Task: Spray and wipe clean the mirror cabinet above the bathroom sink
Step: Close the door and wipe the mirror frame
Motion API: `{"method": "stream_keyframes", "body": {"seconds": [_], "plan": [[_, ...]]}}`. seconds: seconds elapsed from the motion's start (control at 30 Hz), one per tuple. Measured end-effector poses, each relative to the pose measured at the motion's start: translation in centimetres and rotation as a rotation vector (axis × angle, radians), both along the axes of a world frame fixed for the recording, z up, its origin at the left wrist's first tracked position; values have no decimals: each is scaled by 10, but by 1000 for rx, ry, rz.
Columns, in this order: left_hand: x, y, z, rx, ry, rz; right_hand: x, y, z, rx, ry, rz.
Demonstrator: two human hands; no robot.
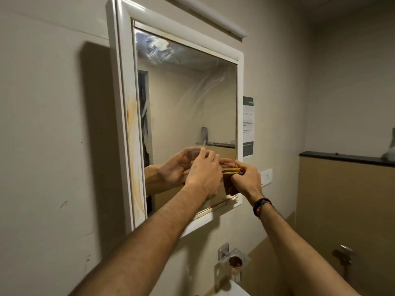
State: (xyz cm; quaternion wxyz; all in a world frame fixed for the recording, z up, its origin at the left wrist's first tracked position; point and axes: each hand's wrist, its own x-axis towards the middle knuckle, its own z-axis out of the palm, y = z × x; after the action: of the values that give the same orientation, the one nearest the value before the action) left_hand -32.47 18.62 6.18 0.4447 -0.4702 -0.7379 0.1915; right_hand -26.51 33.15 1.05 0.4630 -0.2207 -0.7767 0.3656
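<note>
The white-framed mirror cabinet (125, 129) hangs on the wall, its glass (188, 99) streaked with smears near the top. An orange stain runs down the left frame. A folded mustard-yellow cloth (232, 178) is held against the mirror's lower right corner. My right hand (248, 178) pinches the cloth's top fold. My left hand (205, 171) is raised beside it, fingers bent near the cloth's left edge; whether it grips the cloth is hidden. No spray bottle is in view.
A light fixture (215, 16) sits above the cabinet. A paper notice (248, 127) and a wall switch (266, 177) lie right of the frame. Below are a clear holder (234, 263), the sink's edge (237, 290), a tap (344, 253) and a dark ledge (342, 158).
</note>
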Motion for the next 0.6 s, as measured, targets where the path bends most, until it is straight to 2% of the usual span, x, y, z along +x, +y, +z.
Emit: {"method": "stream_keyframes", "body": {"seconds": [0.3,0.47,0.6], "plan": [[-7,0,-5,2,24,-42,-2,3,-3,-51,11,-12],[-8,0,4,67,-30,-158,6,6,11,-86,158,-15],[-10,1,34,182,-14,-216,7,14,43,-164,252,29]]}}
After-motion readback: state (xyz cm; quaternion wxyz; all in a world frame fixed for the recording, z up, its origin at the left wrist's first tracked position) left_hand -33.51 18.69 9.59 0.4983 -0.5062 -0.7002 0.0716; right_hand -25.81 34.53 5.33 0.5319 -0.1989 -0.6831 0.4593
